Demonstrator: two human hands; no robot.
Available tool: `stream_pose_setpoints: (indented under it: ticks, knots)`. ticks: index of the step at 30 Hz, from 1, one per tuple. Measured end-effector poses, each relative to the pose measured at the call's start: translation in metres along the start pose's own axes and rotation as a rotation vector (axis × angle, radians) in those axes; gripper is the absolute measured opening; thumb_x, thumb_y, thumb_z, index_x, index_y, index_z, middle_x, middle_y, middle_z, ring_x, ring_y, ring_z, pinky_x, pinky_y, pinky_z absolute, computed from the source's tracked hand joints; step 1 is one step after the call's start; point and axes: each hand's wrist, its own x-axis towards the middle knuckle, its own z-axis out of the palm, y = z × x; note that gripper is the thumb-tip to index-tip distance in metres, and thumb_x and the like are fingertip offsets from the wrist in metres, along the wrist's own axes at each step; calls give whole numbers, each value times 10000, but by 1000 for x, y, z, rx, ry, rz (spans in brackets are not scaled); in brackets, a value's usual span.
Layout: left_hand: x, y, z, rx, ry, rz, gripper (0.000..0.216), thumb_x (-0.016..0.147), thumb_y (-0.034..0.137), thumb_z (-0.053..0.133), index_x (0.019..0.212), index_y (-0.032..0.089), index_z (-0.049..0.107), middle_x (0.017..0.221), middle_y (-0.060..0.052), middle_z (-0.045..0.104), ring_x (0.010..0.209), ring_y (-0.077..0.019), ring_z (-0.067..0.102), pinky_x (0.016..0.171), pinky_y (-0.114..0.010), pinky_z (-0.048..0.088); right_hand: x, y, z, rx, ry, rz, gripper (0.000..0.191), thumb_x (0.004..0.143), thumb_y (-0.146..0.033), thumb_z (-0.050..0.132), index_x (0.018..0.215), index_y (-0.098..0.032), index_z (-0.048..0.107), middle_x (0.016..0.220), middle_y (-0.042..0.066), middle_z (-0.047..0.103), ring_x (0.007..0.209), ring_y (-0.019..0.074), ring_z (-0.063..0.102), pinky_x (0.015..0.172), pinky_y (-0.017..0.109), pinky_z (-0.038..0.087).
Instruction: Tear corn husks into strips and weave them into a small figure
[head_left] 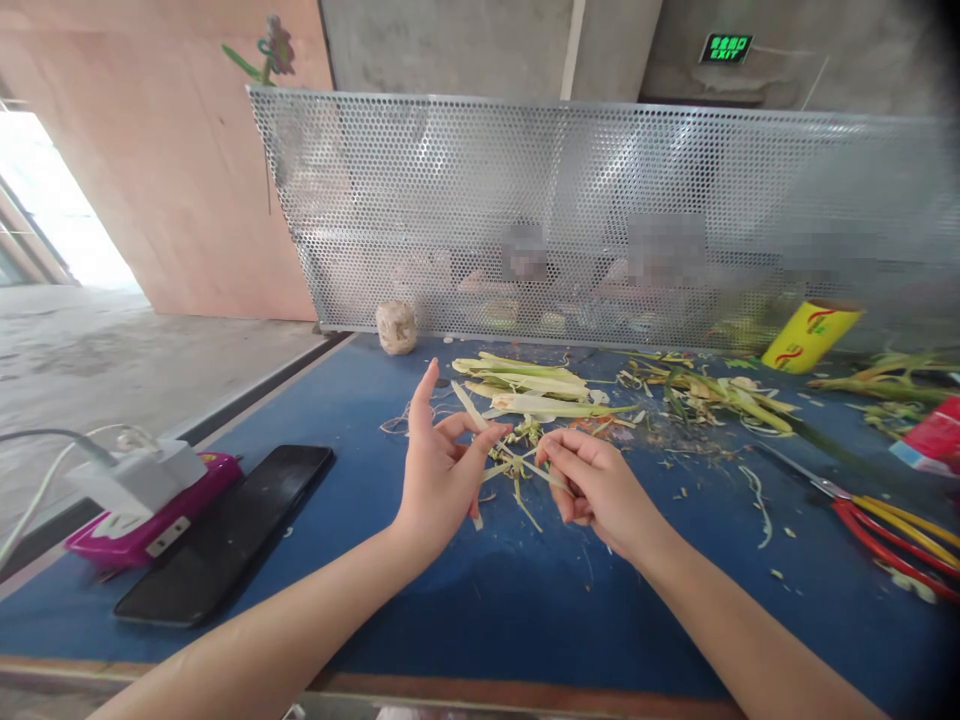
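Note:
Between my hands is a small woven piece of pale green leaf strips (516, 466), its loose ends sticking out to several sides. My left hand (439, 465) pinches a strip at the piece's left side between thumb and fingers, with one finger raised. On the other side, my right hand (596, 482) has its thumb and forefinger closed on a strip end. Just beyond my hands lies a stack of pale green leaf sheaths (525, 382), like corn husks. Part of the woven piece is hidden behind my fingers.
A black phone (232, 535) and a magenta power strip (154, 515) with a white charger lie left. Scissors (847, 495) with red and yellow handles are right, near a yellow tube (811, 337). A perforated metal screen (480, 200) stands behind, people blurred beyond it.

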Motion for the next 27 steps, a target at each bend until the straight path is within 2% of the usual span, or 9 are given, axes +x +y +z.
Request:
stream_pose_setpoints:
  ticks: [5,8,11,14,17,20,24,27]
  knots:
    - [3,-6,-3,-11,-18,-20,878,712,294,626,1348,323,21,770,23,606,244,-18,396,208,-150,333,0,1,3,-33,-48,-41,255,815,-447,445,751,-201,445,335,-71,478,253,43,273,299,144,186]
    - [5,-9,-5,-15,-70,-49,875,737,301,599,1357,322,-18,885,-26,630,248,-10,399,218,-152,335,-1,0,3,-52,-97,-94,236,837,-438,420,793,-206,427,377,-73,505,249,42,293,300,149,211]
    - [5,-10,-4,-45,-162,-85,837,786,316,535,1354,345,-78,1036,-86,607,267,-8,429,250,-163,362,-3,-1,3,-64,-121,-119,224,854,-435,392,796,-218,388,467,-61,548,263,69,416,287,156,212]
    - [3,-11,-3,-93,-257,-139,804,810,329,496,1348,354,-101,1090,-113,581,341,-48,529,284,-165,368,-4,-1,2,-64,-132,-147,201,860,-419,390,799,-229,367,589,-47,574,344,99,524,310,176,274]
    - [1,-11,-2,-95,-316,-150,921,728,266,616,1359,309,-53,1011,-93,606,431,-93,592,368,-192,443,-4,0,1,-128,-136,-205,172,871,-384,383,792,-231,377,621,-44,545,430,114,562,392,210,359]
    - [0,-11,-2,-65,-298,-128,944,670,216,671,1360,262,29,856,-38,625,443,-111,593,440,-242,497,-4,2,0,-269,-82,-291,142,878,-332,381,792,-225,417,666,-24,516,570,127,572,525,236,415]
    - [1,-10,-1,-57,-292,-117,889,682,199,656,1352,257,76,759,7,608,438,-105,580,463,-254,504,-3,1,-2,-538,84,-461,109,852,-275,425,800,-210,496,816,29,529,787,168,530,679,266,411]
    - [2,-11,-1,-76,-313,-125,874,689,180,646,1352,247,81,747,12,603,455,-105,582,482,-258,504,-2,-1,-3,-587,111,-516,110,844,-249,428,794,-203,514,835,32,522,804,169,509,692,266,403]
